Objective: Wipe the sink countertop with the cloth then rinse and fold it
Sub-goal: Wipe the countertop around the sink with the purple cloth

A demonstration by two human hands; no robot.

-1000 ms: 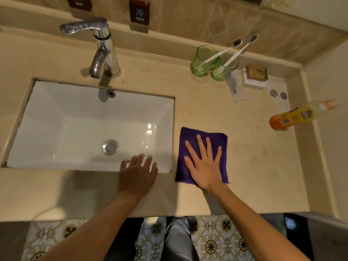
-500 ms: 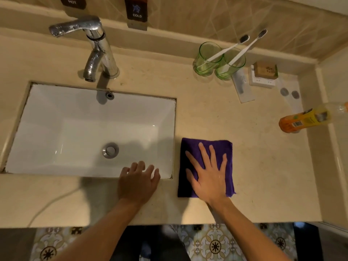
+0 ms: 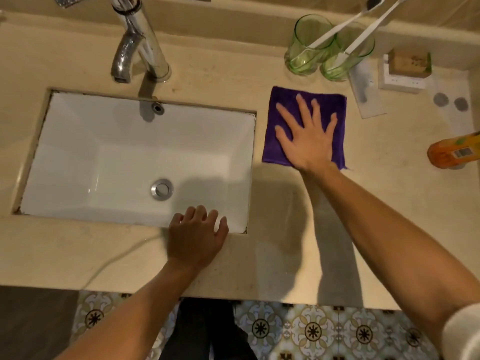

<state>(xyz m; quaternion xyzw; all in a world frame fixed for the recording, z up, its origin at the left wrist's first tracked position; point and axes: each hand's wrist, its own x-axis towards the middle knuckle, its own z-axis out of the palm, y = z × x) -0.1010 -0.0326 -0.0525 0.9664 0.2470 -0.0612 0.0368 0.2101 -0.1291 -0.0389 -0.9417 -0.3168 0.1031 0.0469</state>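
Observation:
A purple cloth (image 3: 331,106) lies flat and square on the beige countertop (image 3: 389,203), just right of the white sink (image 3: 117,157) and close to the back glasses. My right hand (image 3: 306,137) presses down on its middle, palm flat and fingers spread, covering much of it. My left hand (image 3: 194,237) rests on the front rim of the sink with its fingers slightly apart and holds nothing.
A chrome faucet (image 3: 140,45) stands behind the sink, with no water running. Two green glasses (image 3: 306,48) with toothbrushes, a flat sachet (image 3: 366,94) and a soap box (image 3: 409,64) line the back right. An orange bottle (image 3: 454,154) lies at the right edge.
My right hand has slid the cloth away from me, from near the front edge toward the glasses at the back. My left hand has stayed on the sink rim.

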